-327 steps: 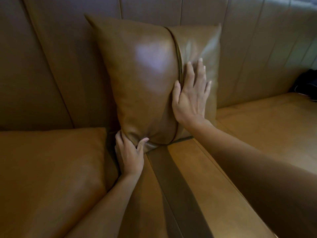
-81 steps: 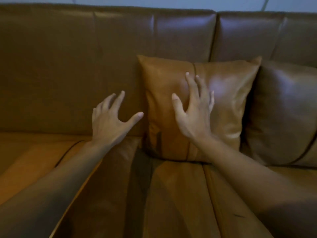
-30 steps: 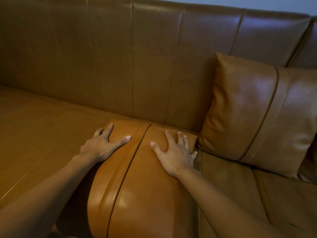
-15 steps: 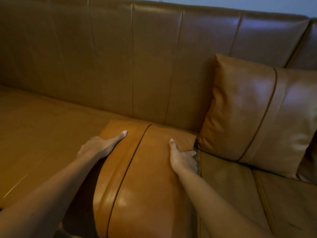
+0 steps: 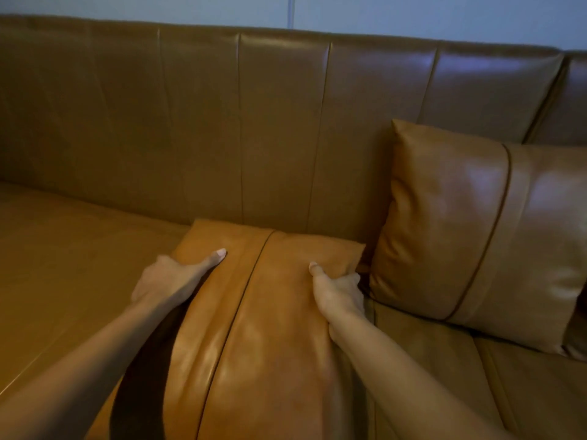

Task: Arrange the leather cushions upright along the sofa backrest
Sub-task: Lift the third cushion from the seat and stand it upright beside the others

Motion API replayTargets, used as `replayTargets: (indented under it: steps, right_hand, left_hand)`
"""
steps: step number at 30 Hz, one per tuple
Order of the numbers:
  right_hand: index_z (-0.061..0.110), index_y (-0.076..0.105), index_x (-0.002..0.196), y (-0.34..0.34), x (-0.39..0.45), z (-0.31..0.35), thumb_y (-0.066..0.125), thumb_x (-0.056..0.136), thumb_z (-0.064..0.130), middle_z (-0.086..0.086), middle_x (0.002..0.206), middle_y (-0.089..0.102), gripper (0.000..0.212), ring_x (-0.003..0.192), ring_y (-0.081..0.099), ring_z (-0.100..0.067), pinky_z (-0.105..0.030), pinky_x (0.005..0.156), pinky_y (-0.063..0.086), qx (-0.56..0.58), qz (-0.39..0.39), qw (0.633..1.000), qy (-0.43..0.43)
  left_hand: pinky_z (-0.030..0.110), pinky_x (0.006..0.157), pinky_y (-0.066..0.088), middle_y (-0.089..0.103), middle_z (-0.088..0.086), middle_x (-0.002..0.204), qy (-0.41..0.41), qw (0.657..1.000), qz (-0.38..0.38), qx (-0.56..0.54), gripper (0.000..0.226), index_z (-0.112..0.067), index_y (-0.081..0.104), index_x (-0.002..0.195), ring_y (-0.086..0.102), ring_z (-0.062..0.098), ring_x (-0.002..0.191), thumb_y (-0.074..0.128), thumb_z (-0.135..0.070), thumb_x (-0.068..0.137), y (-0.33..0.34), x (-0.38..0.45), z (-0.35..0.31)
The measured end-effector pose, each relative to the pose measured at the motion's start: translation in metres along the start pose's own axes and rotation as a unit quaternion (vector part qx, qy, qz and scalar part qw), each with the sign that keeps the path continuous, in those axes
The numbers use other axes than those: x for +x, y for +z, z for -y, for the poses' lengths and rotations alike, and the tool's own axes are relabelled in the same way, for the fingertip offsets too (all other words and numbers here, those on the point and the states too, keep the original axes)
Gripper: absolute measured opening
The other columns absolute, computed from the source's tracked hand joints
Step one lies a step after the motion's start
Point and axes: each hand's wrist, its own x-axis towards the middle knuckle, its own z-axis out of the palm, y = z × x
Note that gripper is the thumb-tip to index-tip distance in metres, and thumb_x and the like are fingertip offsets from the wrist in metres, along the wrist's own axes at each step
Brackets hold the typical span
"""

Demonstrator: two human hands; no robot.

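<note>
Tan leather sofa, glossy, panelled backrest (image 5: 279, 128) with vertical seams; pale blue-grey wall (image 5: 413, 14) above its top edge. Dim light, soft highlights on the leather. Seat (image 5: 70, 268) broad and smooth to the left.

Flat cushion (image 5: 254, 328) lies face up on the seat, its far edge touching the foot of the backrest, a dark piped seam running lengthwise down it.

Left hand (image 5: 168, 277) grips the cushion's left edge: thumb on top, fingers curled under and out of sight. Right hand (image 5: 338, 292) clamps the right edge near the far corner, thumb on top, fingers folded around the side.

Upright cushion (image 5: 470, 223) stands just beside on the right, leaning against the backrest, same piped seam.
</note>
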Motion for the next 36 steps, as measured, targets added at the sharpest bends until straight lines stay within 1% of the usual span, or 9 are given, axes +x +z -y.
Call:
replayTargets:
  steps: [4,11,15,19,22,25,27,32,36]
  right_hand:
    - [0.020,0.025,0.146,-0.012,0.004,0.033,0.056,0.085,0.067,-0.014,0.140,0.049,0.082,0.115,0.057,-0.039,-0.044,0.088,0.047,0.044,-0.044,0.994,-0.094]
    - [0.021,0.018,0.151,-0.035,0.016,0.081,0.059,0.088,0.061,-0.009,0.142,0.046,0.085,0.118,0.055,-0.030,-0.037,0.089,0.047,0.137,-0.061,0.948,-0.281]
    - [0.023,0.012,0.154,-0.045,0.026,0.094,0.063,0.089,0.055,-0.006,0.150,0.042,0.088,0.130,0.050,-0.028,-0.050,0.106,0.045,0.163,-0.041,0.928,-0.332]
    - [0.023,0.009,0.155,-0.052,0.037,0.098,0.067,0.089,0.050,-0.004,0.154,0.038,0.092,0.135,0.045,-0.025,-0.050,0.110,0.042,0.167,-0.042,0.909,-0.378]
    - [0.021,0.010,0.156,-0.057,0.051,0.095,0.068,0.088,0.050,-0.004,0.155,0.037,0.094,0.137,0.043,-0.024,-0.050,0.111,0.041,0.166,-0.048,0.903,-0.394]
    - [0.019,0.007,0.157,-0.059,0.066,0.086,0.067,0.088,0.052,-0.005,0.158,0.033,0.098,0.140,0.039,-0.025,-0.049,0.113,0.038,0.156,-0.043,0.907,-0.390]
    - [0.018,0.006,0.157,-0.059,0.077,0.077,0.067,0.089,0.052,-0.006,0.159,0.033,0.098,0.141,0.039,-0.025,-0.049,0.113,0.038,0.157,-0.043,0.909,-0.384]
    - [0.016,0.007,0.156,-0.056,0.098,0.069,0.066,0.089,0.053,-0.007,0.158,0.032,0.096,0.140,0.039,-0.024,-0.046,0.114,0.037,0.150,-0.043,0.907,-0.391]
    - [0.016,0.008,0.155,-0.053,0.110,0.070,0.066,0.090,0.050,-0.007,0.158,0.031,0.094,0.140,0.037,-0.023,-0.043,0.116,0.034,0.153,-0.043,0.907,-0.389]
  left_hand:
    - [0.055,0.090,0.049,0.055,0.022,0.133,0.059,0.993,-0.072,-0.073,0.132,-0.001,0.045,0.136,0.055,0.046,0.114,0.054,-0.099,0.048,-0.017,0.012,-0.028]
    - [0.049,0.087,0.051,0.058,0.004,0.126,0.170,0.945,-0.122,-0.253,0.114,-0.018,0.046,0.133,0.059,0.032,0.110,0.067,-0.092,0.048,-0.037,0.038,-0.073]
    - [0.043,0.087,0.051,0.055,-0.003,0.124,0.183,0.926,-0.065,-0.325,0.112,-0.026,0.040,0.139,0.058,0.025,0.108,0.076,-0.084,0.050,-0.040,0.049,-0.089]
    - [0.047,0.089,0.046,0.049,-0.001,0.136,0.160,0.911,0.023,-0.380,0.117,-0.030,0.029,0.150,0.053,0.031,0.119,0.079,-0.074,0.054,-0.033,0.051,-0.100]
    - [0.070,0.104,0.035,0.035,0.000,0.157,0.154,0.907,0.060,-0.388,0.121,-0.036,0.019,0.155,0.039,0.038,0.138,0.078,-0.072,0.055,-0.021,0.050,-0.105]
    - [0.080,0.102,0.028,0.033,-0.002,0.158,0.143,0.910,0.091,-0.378,0.120,-0.041,0.014,0.155,0.035,0.040,0.141,0.081,-0.068,0.059,-0.005,0.051,-0.106]
    - [0.079,0.101,0.029,0.039,-0.003,0.153,0.151,0.911,0.101,-0.370,0.124,-0.041,0.015,0.154,0.039,0.039,0.138,0.085,-0.064,0.053,0.006,0.052,-0.109]
    - [0.051,0.107,0.040,0.039,-0.001,0.151,0.201,0.916,0.057,-0.343,0.142,-0.032,0.014,0.156,0.040,0.029,0.136,0.092,-0.059,0.040,0.025,0.063,-0.114]
    - [0.059,0.113,0.032,0.021,0.000,0.161,0.224,0.926,0.042,-0.301,0.152,-0.038,0.005,0.157,0.028,0.029,0.144,0.093,-0.065,0.036,0.040,0.072,-0.114]
